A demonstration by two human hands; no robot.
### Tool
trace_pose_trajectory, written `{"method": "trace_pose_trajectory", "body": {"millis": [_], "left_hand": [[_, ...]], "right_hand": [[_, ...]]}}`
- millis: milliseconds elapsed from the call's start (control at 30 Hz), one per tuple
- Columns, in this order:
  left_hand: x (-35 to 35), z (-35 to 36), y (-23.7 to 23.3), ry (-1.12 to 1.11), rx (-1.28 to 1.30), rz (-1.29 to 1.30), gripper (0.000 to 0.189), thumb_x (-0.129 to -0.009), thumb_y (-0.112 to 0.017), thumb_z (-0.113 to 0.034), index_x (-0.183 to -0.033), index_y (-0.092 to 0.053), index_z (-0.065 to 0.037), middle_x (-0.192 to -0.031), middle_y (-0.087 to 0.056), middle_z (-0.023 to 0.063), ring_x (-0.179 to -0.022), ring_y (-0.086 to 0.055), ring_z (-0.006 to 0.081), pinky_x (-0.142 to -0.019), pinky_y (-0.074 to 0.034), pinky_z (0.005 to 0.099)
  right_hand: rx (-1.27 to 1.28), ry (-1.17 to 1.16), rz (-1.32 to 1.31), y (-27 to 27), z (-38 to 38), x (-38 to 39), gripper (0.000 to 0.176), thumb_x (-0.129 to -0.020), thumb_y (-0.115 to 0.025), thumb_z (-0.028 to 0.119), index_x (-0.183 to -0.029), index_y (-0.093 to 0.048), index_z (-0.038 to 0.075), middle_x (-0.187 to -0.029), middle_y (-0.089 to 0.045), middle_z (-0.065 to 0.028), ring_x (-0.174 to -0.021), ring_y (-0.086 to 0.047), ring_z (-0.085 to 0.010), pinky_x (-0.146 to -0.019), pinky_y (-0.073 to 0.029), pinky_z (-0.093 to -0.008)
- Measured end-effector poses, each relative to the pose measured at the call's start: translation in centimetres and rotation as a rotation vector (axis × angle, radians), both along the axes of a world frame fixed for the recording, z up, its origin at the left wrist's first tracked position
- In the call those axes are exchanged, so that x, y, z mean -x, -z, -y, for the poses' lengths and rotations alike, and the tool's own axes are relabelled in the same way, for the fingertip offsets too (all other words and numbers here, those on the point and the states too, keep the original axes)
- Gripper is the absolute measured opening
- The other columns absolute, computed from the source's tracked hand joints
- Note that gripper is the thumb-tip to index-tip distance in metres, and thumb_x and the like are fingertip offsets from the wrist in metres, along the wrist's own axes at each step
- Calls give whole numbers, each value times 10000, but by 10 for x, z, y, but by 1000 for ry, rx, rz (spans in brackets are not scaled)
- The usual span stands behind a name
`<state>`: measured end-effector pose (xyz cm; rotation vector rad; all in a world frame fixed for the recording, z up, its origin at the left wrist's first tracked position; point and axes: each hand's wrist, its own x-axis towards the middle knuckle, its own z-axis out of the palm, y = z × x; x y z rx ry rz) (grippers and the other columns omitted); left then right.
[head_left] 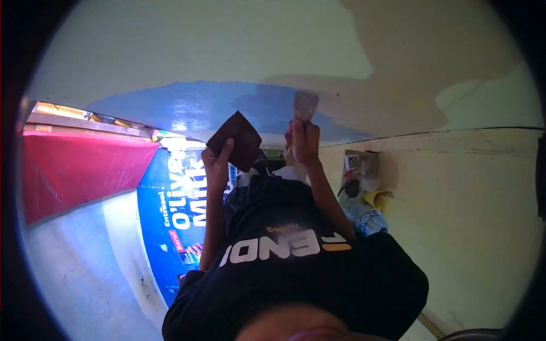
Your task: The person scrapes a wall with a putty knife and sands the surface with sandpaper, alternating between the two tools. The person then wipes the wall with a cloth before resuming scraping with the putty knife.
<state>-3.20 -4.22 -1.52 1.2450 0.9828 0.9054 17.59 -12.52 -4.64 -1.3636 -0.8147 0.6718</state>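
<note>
My left hand [218,165] grips a dark brown square sheet [240,142], its thumb lying on the near face. To the right, the fingers of my right hand [305,142] are closed around the handle of a scraper [305,106] with a pale, smeared blade. The blade is at or just in front of a pale wall surface [216,45]; whether it touches cannot be made out. Behind both tools, a glossy bluish patch [193,102] spreads across that surface. Beyond the sheet's lower edge, my lap is partly hidden.
At the right, a plastic bottle [369,220], a yellow container [378,199] and bagged items [361,167] stand by a cream wall [466,216]. On the left are a blue printed banner [156,227], a red panel [85,170] and a grey-white floor [85,267].
</note>
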Motion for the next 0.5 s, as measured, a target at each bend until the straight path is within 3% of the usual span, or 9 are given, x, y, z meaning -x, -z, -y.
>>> {"method": "trace_pose_trajectory", "body": {"millis": [133, 500], "left_hand": [[-5, 0, -5, 20, 18, 17, 261, -891, -663, -179, -1052, -675, 27, -913, -691, 68, -851, -599, 112, -777, -455, 275], [-11, 2, -3, 30, 8, 19, 277, -897, -656, -186, -1070, -668, 29, -926, -691, 71, -858, -604, 120, -781, -460, 286]], "right_hand": [[-29, 46, 22, 0, -2, 1, 448, -1001, -444, 252, -611, -487, 37, -464, -472, -27, -397, -473, -98, -391, -361, -281], [27, -20, -68, -9, -2, 4, 382, -1003, -456, 238, -681, -500, 37, -514, -482, -26, -429, -468, -93, -408, -374, -264]]}}
